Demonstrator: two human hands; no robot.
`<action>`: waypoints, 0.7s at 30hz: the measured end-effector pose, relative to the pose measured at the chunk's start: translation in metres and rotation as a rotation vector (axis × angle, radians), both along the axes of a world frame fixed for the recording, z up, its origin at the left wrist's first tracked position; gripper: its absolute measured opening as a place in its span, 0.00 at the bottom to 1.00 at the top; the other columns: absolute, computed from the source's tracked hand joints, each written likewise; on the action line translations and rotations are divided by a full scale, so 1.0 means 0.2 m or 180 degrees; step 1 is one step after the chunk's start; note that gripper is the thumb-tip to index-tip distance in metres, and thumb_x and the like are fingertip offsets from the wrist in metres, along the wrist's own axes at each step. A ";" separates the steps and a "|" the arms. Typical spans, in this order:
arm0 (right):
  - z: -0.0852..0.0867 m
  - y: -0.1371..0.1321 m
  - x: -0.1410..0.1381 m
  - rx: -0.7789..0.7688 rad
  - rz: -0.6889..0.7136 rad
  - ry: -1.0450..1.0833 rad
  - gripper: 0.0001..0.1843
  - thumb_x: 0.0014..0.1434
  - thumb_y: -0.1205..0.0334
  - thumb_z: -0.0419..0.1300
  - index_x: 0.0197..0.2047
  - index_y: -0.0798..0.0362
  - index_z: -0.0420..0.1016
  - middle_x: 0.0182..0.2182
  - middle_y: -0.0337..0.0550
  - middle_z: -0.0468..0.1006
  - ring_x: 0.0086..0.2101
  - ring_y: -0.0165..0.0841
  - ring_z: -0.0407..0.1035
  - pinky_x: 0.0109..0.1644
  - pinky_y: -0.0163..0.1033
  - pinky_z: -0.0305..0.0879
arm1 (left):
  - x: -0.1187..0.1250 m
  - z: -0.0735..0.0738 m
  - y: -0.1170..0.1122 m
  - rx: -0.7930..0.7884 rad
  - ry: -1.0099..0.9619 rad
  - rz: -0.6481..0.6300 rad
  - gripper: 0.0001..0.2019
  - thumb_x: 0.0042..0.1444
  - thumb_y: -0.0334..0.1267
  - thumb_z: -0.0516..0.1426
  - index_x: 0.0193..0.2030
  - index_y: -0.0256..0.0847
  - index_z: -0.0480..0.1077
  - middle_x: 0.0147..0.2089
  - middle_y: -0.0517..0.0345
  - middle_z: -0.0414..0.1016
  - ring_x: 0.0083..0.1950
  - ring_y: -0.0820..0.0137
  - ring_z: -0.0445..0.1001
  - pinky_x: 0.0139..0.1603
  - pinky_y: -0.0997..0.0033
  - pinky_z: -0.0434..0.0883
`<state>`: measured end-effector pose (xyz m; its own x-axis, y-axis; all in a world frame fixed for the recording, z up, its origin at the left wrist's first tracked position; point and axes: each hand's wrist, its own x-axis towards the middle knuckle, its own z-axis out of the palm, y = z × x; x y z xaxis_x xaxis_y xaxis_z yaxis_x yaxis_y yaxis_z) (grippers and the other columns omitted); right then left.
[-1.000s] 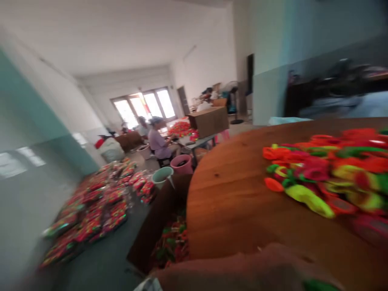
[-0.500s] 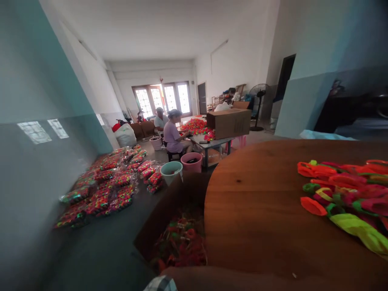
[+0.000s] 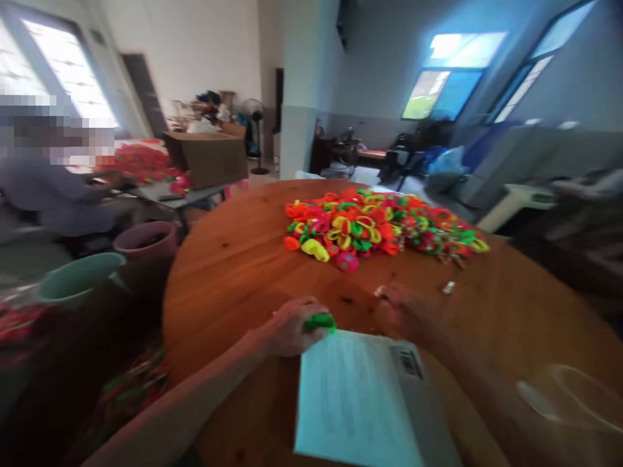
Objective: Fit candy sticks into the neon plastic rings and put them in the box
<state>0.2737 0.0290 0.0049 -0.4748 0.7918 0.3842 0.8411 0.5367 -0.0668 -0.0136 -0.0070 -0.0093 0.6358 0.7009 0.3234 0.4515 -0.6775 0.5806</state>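
My left hand (image 3: 291, 327) is closed around a small bright green fabric-like piece (image 3: 321, 322), just above the near part of a round wooden table. Across from it, my right hand (image 3: 403, 312) is blurred, its fingers pinched together. Something tiny and whitish shows at those fingertips, too smeared to name. Between my forearms lies a white printed sheet or booklet (image 3: 357, 402) with a barcode on its far right corner. Beyond both hands spreads a heap of small orange, yellow, green and pink loop-shaped pieces (image 3: 360, 224). A small silvery piece (image 3: 448, 287) lies apart, right of my right hand.
The round wooden table (image 3: 233, 259) fills the middle. At its left stand a pink bucket (image 3: 146, 237), a green bucket (image 3: 80, 275) and a dark box with colourful pieces. A co-worker (image 3: 58, 188) sits by another table bearing a cardboard box (image 3: 209, 159). A clear ring-shaped thing (image 3: 559, 389) lies at right.
The view has swung right and down from the room to the table. Both my hands, the green piece and the printed sheet are now visible; the colourful heap appears nearer the middle.
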 end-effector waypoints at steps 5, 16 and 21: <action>0.26 -0.21 -0.03 0.0414 0.0023 0.0532 0.12 0.64 0.69 0.51 0.46 0.52 0.73 0.42 0.48 0.77 0.44 0.38 0.70 0.46 0.43 0.67 | -0.03 0.02 0.02 -0.0171 -0.0046 0.0051 0.11 0.61 0.39 0.56 0.49 0.39 0.73 0.43 0.50 0.75 0.44 0.66 0.73 0.45 0.67 0.70; -0.04 -0.50 -0.27 -0.0352 0.0328 0.1147 0.09 0.68 0.63 0.51 0.45 0.51 0.72 0.38 0.46 0.77 0.38 0.36 0.71 0.41 0.42 0.67 | -0.02 0.03 0.02 -0.0088 0.0036 -0.0156 0.11 0.62 0.40 0.56 0.47 0.38 0.73 0.41 0.52 0.74 0.42 0.68 0.72 0.43 0.70 0.68; -0.09 -0.48 -0.30 -0.0470 0.0330 0.1003 0.11 0.69 0.62 0.49 0.43 0.54 0.73 0.39 0.50 0.76 0.39 0.38 0.69 0.43 0.44 0.67 | -0.02 0.02 0.02 -0.0078 -0.0109 -0.0249 0.10 0.61 0.38 0.57 0.47 0.38 0.73 0.42 0.53 0.74 0.42 0.69 0.72 0.44 0.71 0.67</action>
